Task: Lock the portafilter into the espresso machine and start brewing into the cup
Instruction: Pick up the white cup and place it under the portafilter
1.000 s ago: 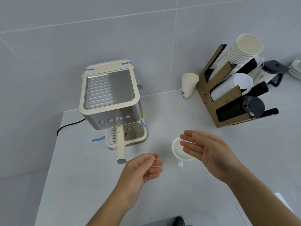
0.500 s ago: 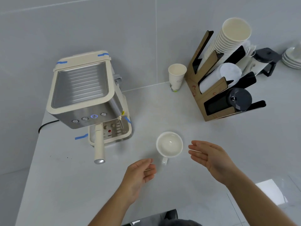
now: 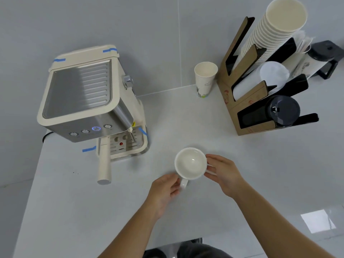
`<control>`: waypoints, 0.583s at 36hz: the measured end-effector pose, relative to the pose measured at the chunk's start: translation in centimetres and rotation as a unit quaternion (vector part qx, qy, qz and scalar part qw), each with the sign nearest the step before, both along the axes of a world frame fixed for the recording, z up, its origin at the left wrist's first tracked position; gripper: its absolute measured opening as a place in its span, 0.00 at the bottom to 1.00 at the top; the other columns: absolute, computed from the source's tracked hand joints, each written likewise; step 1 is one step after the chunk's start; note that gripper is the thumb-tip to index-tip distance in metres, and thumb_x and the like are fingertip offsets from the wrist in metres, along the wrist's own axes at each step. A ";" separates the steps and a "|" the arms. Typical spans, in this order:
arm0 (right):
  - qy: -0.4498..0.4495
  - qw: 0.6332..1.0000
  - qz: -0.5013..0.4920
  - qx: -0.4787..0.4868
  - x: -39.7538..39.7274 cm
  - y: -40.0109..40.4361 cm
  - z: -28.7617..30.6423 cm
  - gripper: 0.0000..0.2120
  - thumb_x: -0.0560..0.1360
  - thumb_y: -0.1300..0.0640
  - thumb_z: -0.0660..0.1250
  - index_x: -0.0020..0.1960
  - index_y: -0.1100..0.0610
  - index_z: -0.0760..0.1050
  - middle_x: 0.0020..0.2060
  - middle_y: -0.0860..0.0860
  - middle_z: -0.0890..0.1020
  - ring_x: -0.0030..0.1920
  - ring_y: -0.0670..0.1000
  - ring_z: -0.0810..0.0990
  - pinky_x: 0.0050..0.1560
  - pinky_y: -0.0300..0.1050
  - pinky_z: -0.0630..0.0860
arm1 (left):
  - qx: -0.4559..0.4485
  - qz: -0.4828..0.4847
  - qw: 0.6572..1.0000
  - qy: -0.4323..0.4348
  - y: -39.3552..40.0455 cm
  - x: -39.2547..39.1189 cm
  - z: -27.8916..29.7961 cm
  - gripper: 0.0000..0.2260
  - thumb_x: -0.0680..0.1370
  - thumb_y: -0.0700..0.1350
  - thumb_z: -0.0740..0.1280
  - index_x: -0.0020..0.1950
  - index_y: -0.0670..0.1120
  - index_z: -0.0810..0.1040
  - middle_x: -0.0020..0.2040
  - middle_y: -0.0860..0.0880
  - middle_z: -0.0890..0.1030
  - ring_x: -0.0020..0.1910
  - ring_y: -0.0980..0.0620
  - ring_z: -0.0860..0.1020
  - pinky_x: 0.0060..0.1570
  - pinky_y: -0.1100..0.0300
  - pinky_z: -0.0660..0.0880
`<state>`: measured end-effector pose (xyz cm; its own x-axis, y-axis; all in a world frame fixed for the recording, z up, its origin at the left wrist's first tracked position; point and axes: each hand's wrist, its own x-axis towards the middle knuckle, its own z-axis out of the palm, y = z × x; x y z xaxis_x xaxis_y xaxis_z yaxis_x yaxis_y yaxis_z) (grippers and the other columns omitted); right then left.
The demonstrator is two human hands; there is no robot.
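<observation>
A cream and steel espresso machine point(image 3: 83, 101) stands at the back left of the grey counter, one front button lit blue. The portafilter point(image 3: 104, 162) sits under its front, its cream handle sticking out toward me. An empty white ceramic cup point(image 3: 190, 163) rests on the counter to the right of the machine. My left hand point(image 3: 164, 190) pinches the cup's small handle at its near side. My right hand point(image 3: 222, 174) touches the cup's right wall with its fingertips.
A paper cup point(image 3: 204, 79) stands by the back wall. A cardboard rack point(image 3: 247, 101) at the right holds stacked paper cups and lids. A black-lidded jug point(image 3: 323, 60) is at the far right. The counter's left edge point(image 3: 28, 192) runs beside the machine.
Both hands have closed in on the white cup: the left moved up to its handle, the right moved left onto its side. The view shifted and the cup looks nearer.
</observation>
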<state>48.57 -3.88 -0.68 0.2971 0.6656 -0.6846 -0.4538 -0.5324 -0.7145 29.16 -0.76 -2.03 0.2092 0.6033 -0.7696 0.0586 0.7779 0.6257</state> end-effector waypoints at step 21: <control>-0.010 0.999 0.035 0.016 -0.1 0.2 -0.1 0.06 0.76 0.62 0.69 0.50 0.56 0.83 0.49 0.55 0.86 0.50 0.53 0.85 0.49 0.48 0.81 | -0.019 0.036 0.999 -0.007 -1.3 0.8 -1.9 0.08 0.76 0.42 0.72 0.52 0.39 0.83 0.55 0.42 0.84 0.62 0.45 0.80 0.60 0.55 0.78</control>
<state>48.46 -3.69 -0.75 0.2620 0.7072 -0.6567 -0.4020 -0.5386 -0.7405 30.00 -2.07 -3.91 0.1769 0.5869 -0.7901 -0.0063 0.8034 0.5953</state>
